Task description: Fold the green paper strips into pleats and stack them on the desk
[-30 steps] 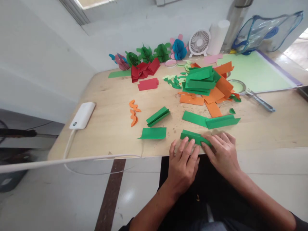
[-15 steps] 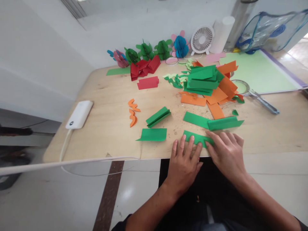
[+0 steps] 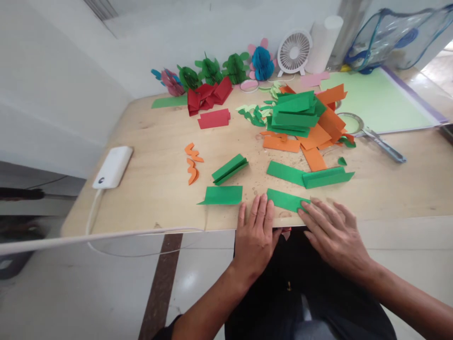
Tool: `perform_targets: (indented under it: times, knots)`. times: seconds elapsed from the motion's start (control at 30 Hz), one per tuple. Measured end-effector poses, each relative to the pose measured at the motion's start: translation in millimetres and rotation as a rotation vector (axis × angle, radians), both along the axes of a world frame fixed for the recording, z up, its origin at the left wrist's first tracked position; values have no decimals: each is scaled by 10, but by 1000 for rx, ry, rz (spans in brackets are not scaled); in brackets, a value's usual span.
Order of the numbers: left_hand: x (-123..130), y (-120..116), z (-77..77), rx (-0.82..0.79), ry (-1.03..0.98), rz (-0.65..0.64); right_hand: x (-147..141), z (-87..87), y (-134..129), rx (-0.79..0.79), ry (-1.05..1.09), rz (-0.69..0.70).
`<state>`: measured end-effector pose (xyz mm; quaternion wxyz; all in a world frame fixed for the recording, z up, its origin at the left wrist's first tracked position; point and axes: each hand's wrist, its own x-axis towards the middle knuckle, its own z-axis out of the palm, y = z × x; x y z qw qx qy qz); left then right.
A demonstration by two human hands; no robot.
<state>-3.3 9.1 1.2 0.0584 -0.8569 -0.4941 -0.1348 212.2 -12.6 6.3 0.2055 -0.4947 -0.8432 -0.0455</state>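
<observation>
Left hand [image 3: 255,233], fingers loose, slides to 1 end of the nearest green paper strip [image 3: 287,200] on the wooden table [image 3: 155,137]; right hand [image 3: 334,233], loose too, touches the other. It looks pressed flat; the green paper pile [image 3: 296,121] may wait.

A paper strip [image 3: 286,200] is lying at the near edge of the table [image 3: 159,146], the left hand [image 3: 255,236] resting at its left end, the right hand [image 3: 336,231] at its right. Two more strips [image 3: 223,195] are sitting to its left, one behind the other; an overlapping pair [image 3: 328,178] is lying behind it. Farther back, a heap of strips [image 3: 295,120] is spreading before the fan [image 3: 295,53]. Paper ornaments [image 3: 235,70] are lining the wall [image 3: 152,47], left of the fan.
</observation>
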Motion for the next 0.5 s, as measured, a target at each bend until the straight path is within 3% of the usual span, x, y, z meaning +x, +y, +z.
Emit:
perform_targets:
  times: [0.2,0.33,0.5]
  knots:
    - [-94,18,-17,-3,10,63,151,48,-146,-4,49,-79]
    - [-62,-2,-46,10,4,76,-132,136,-29,32,87,-95]
    - [-48,-16,-65,39,4,73,-489,144,256,-14,-74,59]
